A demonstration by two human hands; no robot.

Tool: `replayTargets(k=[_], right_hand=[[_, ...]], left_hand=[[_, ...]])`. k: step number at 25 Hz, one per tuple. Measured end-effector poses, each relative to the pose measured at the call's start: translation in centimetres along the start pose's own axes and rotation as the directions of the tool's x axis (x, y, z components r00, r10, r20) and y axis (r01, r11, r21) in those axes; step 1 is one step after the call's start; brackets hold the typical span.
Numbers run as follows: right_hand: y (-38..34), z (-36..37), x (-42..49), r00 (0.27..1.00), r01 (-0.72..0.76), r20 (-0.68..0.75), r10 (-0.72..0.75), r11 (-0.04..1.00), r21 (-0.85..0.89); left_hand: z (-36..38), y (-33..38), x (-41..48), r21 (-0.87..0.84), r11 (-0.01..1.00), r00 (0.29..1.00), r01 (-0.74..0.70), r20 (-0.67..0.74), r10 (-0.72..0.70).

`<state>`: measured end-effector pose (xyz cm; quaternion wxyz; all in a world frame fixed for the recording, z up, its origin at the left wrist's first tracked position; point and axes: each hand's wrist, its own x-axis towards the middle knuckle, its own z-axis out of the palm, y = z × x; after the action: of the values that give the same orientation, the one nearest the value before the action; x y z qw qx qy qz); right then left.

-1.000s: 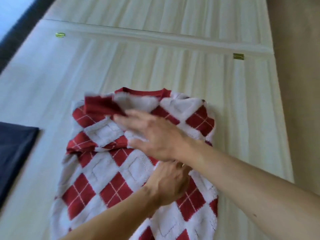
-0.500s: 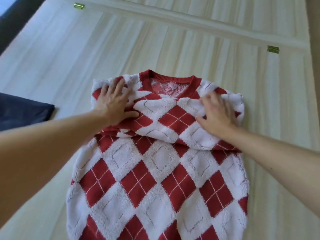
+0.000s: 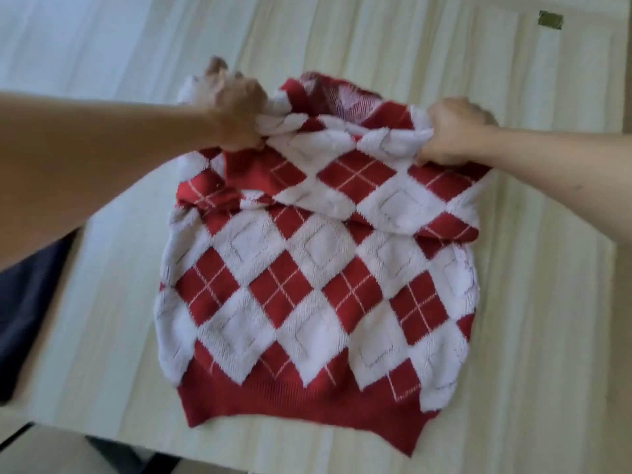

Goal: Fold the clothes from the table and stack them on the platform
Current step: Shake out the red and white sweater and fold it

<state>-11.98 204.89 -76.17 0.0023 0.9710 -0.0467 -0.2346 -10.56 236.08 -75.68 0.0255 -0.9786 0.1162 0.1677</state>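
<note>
A red and white argyle sweater (image 3: 318,285) lies on the pale wooden table (image 3: 547,268), sleeves folded in across the chest, red hem toward me. My left hand (image 3: 236,114) grips the sweater's left shoulder in a fist. My right hand (image 3: 451,131) grips the right shoulder the same way. The collar end is bunched and raised off the table between the two hands.
A dark navy garment (image 3: 24,302) lies at the left edge of the table, partly behind my left forearm. A brass hinge (image 3: 550,19) sits at the far right on the table's seam. The table's near edge runs along the bottom left.
Both hands lay flat on the sweater's shoulders before; now they have closed on the shoulders and lifted the collar end. The view has tilted down, showing the hem.
</note>
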Motion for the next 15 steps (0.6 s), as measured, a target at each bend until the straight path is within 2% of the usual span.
replayTargets(k=[2,3,5,7,8,9,10,12,13,14,15], right_hand=[[0.6,-2.7,-1.4,0.984,0.046,-0.175,-0.037,0.998,0.049],[1.1,-4.0,-2.4,0.959,0.108,-0.271,-0.089,0.992,0.059],[2.4,-5.9,-5.6,0.885,0.252,-0.421,-0.200,0.965,0.073],[3.3,-6.1,-10.2,0.809,0.380,-0.505,-0.302,0.923,0.056],[3.7,-5.2,-12.7,0.774,0.445,-0.511,-0.373,0.895,0.021],[4.1,-3.5,-15.1,0.760,0.496,-0.466,-0.452,0.868,-0.034],[4.4,-1.1,-17.5,0.777,0.526,-0.363,-0.514,0.847,-0.073],[4.5,4.4,-21.0,0.855,0.519,0.019,-0.519,0.854,-0.033],[4.0,6.7,-22.1,0.859,0.483,0.188,-0.477,0.875,0.012],[3.8,8.6,-22.7,0.859,0.440,0.261,-0.440,0.896,0.062],[3.5,10.1,-22.7,0.889,0.385,0.212,-0.406,0.913,0.135]], left_hand=[[-1.8,-0.1,-0.8,-0.176,0.984,0.992,0.016,-0.117,-0.037],[-3.1,-0.4,-1.7,-0.195,0.981,0.982,-0.019,-0.189,-0.018],[-5.3,-1.0,-4.7,-0.140,0.978,0.938,-0.152,-0.334,0.098],[-6.5,-1.7,-8.8,0.038,0.960,0.852,-0.277,-0.453,0.263],[-6.3,-2.2,-10.9,0.113,0.930,0.812,-0.351,-0.459,0.362],[-5.3,-2.5,-13.0,0.171,0.891,0.801,-0.421,-0.390,0.453],[-3.7,-2.6,-15.2,0.202,0.858,0.827,-0.472,-0.237,0.510],[0.3,-2.9,-18.3,0.062,0.862,0.860,-0.503,0.133,0.492],[1.9,-2.8,-19.3,-0.010,0.892,0.864,-0.451,0.246,0.440],[3.5,-2.7,-19.9,-0.045,0.928,0.890,-0.369,0.270,0.367],[5.3,-2.6,-19.7,-0.070,0.959,0.941,-0.275,0.185,0.283]])
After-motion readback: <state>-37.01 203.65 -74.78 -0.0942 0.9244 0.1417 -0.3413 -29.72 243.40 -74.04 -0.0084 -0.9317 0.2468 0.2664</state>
